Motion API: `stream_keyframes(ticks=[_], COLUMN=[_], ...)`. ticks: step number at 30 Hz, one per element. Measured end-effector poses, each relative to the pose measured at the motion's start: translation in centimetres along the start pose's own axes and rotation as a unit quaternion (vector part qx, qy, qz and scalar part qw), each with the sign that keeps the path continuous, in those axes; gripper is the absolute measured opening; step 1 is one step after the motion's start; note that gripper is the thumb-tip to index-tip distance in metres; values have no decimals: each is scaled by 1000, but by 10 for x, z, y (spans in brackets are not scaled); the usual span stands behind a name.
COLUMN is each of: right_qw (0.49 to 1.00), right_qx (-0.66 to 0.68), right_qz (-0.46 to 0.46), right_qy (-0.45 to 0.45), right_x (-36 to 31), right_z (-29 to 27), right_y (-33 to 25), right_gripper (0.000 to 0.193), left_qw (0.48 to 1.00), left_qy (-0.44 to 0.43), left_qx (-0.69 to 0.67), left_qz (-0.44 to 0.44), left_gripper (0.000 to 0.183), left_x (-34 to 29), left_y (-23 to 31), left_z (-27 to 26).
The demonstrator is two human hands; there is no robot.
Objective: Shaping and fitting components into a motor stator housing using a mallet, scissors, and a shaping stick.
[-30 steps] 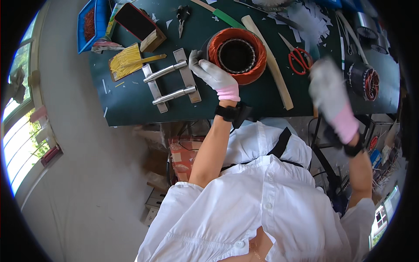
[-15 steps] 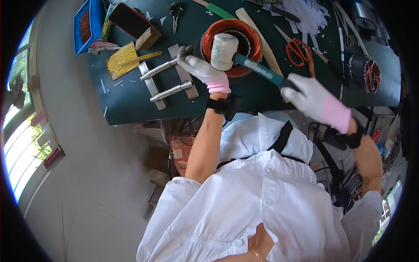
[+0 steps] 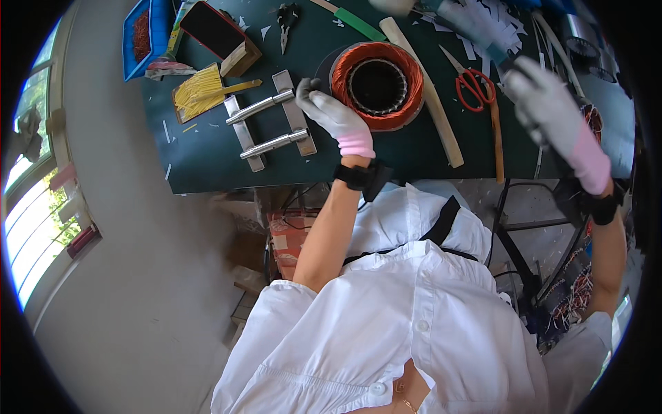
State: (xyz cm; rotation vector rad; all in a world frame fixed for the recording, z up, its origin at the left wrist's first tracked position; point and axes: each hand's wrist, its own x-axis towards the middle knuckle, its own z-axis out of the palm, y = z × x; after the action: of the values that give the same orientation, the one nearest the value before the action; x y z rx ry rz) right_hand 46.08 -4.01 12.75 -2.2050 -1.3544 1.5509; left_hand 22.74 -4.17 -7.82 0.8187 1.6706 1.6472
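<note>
A motor stator (image 3: pixel 414 86) with a thick ring of copper-coloured windings sits on the green table, its round dark bore facing up. My left hand (image 3: pixel 332 114), in a white glove with a pink cuff, rests against the stator's left side. Its fingers are extended and hold nothing. Off to the right, my gloved right hand (image 3: pixel 548 103) is closed round the handle of a mallet (image 3: pixel 469 31), raised up and away from the stator. The mallet is smeared by motion, and its pale head is cut off by the view's top edge.
Right of the stator lie a wooden stick (image 3: pixel 434 110), red-handled scissors (image 3: pixel 472 86) and white paper scraps (image 3: pixel 493 27). To the left are a metal frame with two rods (image 3: pixel 265 141), yellow strips (image 3: pixel 200 93), a phone (image 3: pixel 212 29) on a wood block, pliers (image 3: pixel 286 27) and a blue bin (image 3: pixel 160 34).
My right hand has swung the mallet up and right, off the stator, uncovering its bore. My left hand stays by the stator's left side; the whole view has shifted slightly.
</note>
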Motion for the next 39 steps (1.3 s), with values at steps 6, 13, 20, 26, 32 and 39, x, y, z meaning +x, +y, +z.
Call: stream_keyframes(ticks=[6,13,20,26,32,39], right_qw=[955,998,982,983,985,976], right_qx=[208,42,-149,119,-114,163], right_qz=[-59,8,-98,-85,-121,-71], right_qy=[203,39,-62,109,-50,128], right_x=[-4,-11,-30,-7,-24,-9], right_z=[33,-14,84,-23,94,-19], right_y=[36,-1,66,7,78,37], right_gripper=[25,26,27,23,24,23], left_qw=[999,1000,999,999,996,990], left_qy=[-18,-8,-9,21,-3,0], left_qx=[-41,0,-36,12,-65,-89], left_qz=[-4,-23,-22,-42,-66,-112], left_gripper=[32,32,33,32,31,35], left_x=[-4,-12,2,-22,-10,-24], left_y=[9,5,1,-3,-5,0], left_z=[20,3,12,-2,11,-4])
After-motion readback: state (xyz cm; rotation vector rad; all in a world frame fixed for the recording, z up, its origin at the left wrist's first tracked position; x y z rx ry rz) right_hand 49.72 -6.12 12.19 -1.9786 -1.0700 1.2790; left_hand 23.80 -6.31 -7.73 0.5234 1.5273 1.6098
